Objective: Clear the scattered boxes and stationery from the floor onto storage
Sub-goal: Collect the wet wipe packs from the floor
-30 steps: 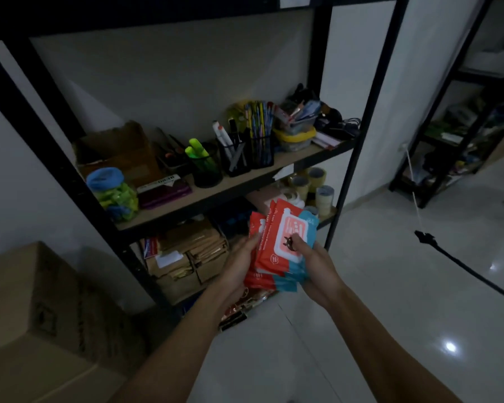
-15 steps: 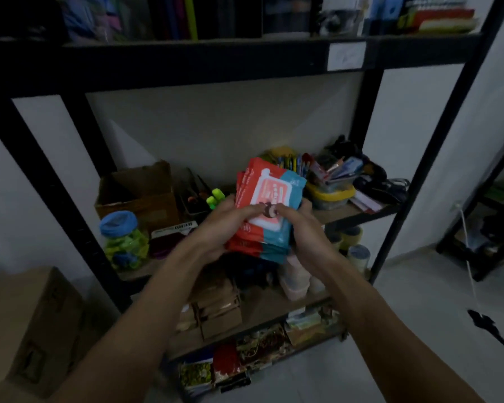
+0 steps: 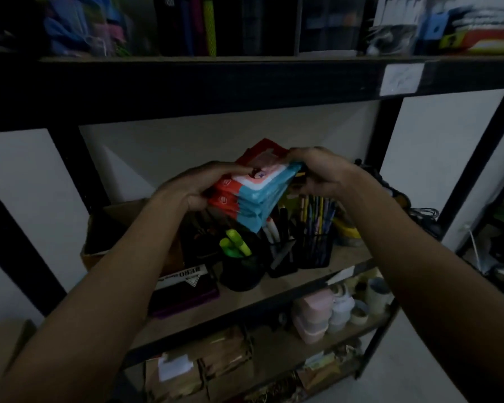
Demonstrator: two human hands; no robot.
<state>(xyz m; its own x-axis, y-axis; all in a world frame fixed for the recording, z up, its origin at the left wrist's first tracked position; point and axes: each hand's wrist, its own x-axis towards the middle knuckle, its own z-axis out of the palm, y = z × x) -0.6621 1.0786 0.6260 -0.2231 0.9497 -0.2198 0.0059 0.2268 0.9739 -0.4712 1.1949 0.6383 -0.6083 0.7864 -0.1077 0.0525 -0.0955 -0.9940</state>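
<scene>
Both hands are raised in front of the shelving with a stack of soft wipe packets [image 3: 253, 196] between them: the left hand [image 3: 200, 187] curls round the red end, thumb on top and fingers tucked beneath, and the right hand [image 3: 322, 170] grips the far blue end with bent fingers, so the stack hangs in the air above the shelf [image 3: 346, 258] and touches nothing but the hands. I judge the packets light and pliable; the film looks slick and the stack fans at its lower corner, so the layers could slide apart. A hold that pinches through the whole thickness at both ends, as here, looks safer than gripping the top packet alone. Just below the hands stands a dark round pot [image 3: 240, 271] with yellow-green highlighters [image 3: 234, 244] sticking up, and beside it, under the right hand, two black mesh cups, the nearer one [image 3: 282, 257] holding markers and the other [image 3: 316, 251] full of pencils. Under the left forearm lies a flat dark case [image 3: 186, 289] with a printed label, and past the left wrist an open cardboard box [image 3: 105, 228] whose contents are too dark to tell. Beyond the right hand a yellow-lidded tub [image 3: 345, 232] sits further along, its contents unclear.
</scene>
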